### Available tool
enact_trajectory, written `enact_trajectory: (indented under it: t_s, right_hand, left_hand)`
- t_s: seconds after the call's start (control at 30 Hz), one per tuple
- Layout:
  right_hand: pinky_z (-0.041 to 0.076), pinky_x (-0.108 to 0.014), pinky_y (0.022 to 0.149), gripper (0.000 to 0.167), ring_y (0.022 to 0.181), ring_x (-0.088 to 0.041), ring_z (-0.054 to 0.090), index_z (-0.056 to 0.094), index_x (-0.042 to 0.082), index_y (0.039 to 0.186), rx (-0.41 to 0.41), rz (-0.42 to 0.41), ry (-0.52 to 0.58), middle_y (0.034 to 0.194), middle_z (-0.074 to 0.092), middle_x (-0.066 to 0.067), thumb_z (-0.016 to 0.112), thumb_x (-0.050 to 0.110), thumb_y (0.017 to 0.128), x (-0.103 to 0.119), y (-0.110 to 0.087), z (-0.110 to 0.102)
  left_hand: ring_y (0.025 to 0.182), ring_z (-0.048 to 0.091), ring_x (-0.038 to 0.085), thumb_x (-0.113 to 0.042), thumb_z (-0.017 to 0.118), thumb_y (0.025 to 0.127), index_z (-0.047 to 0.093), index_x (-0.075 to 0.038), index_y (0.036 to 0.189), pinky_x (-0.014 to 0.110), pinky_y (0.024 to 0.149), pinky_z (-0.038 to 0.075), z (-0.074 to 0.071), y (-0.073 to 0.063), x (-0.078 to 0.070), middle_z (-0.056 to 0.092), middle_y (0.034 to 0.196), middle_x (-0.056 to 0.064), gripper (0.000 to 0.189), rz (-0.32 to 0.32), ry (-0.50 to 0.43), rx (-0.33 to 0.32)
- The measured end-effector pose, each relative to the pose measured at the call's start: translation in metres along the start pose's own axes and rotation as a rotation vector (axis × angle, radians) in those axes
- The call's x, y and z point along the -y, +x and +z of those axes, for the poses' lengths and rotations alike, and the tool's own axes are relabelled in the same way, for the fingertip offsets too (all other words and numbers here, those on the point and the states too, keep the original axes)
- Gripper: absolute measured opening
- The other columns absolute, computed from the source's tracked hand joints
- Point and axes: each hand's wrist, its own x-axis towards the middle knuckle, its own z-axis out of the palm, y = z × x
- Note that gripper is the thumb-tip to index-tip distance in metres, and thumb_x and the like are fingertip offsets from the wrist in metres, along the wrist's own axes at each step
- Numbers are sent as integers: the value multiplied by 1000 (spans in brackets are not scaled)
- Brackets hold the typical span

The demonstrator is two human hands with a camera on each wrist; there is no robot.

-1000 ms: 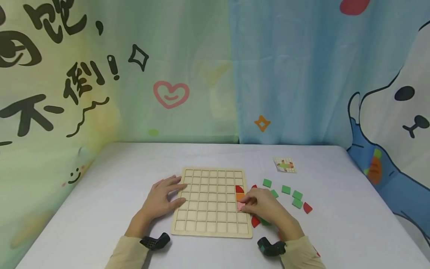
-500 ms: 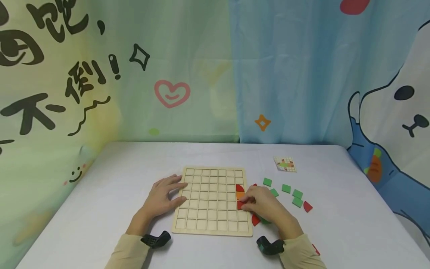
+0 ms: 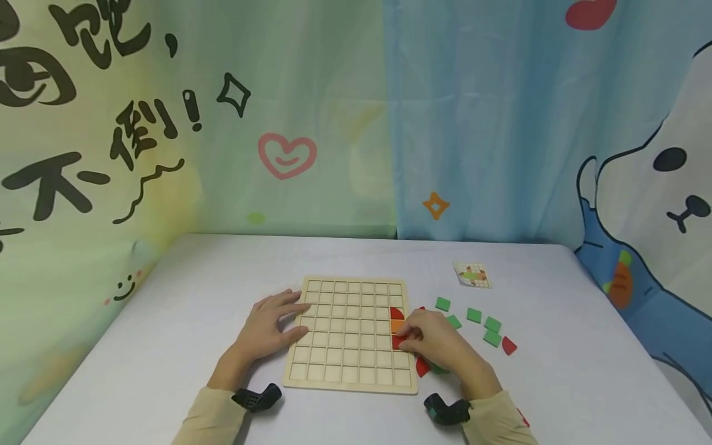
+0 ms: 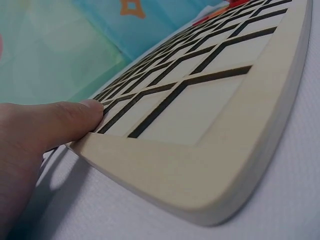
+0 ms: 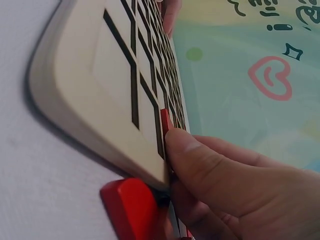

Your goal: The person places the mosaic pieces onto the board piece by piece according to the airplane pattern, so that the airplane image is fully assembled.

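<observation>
I see, at far left on the white surface, the left hand, fingers loosely spread, touching the left edge of the board and holding nothing. The grid spans the middle, giving broad room leftward. In its rightmost column, running away from the person, lie an upper red piece, an orange piece and, nearest the person, a lower red piece. That last one sits at the right hand's thumb tip, just inside the board's right edge, well apart from the left hand; I judge it pinched. The right hand reaches in from the right, fingers drawn narrow. Beside it, green pieces and a loose red piece limit room; a card lies beyond.
</observation>
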Motion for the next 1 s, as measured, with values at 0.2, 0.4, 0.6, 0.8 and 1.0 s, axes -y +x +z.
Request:
enact_trajectory:
  t_s: [0.2,0.4,0.6,0.8,1.0]
  right_hand:
    - [47,-22,67,14,73,-7,52,75,22,87,22,-6,17,81,61,11,80,16,75,-3,1,-2]
    - [48,-20,66,15,72,-5,53,73,20,91,32,-90,31,81,62,10,78,15,77,-7,3,-2]
    - [48,-20,63,12,73,-6,54,70,21,89,44,-70,50,82,60,9,77,18,79,-8,4,-5]
    - [50,-23,68,13,80,-10,55,70,21,96,-45,-17,41,87,62,8,72,24,84,-20,0,-19]
    - [48,-29,71,20,81,-14,51,70,18,102,-61,42,-51,87,61,4,73,27,84,-38,-2,-30]
  left_hand:
    - [139,37,27,-54,65,82,63,-26,125,53,112,24,-1,2,0,49,143,3,51,5,-13,4]
    - [138,38,28,-53,65,81,63,-27,124,54,112,24,-3,1,-1,50,143,3,50,-9,-22,-1]
    - [137,39,29,-54,64,82,63,-27,124,55,110,26,-3,1,1,51,142,4,49,12,0,-4]
    - [137,40,29,-52,66,81,64,-26,123,55,111,25,-4,-1,-2,52,141,4,49,1,-10,-10]
    - [138,38,28,-54,64,82,62,-26,125,55,111,25,-3,0,-3,50,143,3,51,-12,5,16]
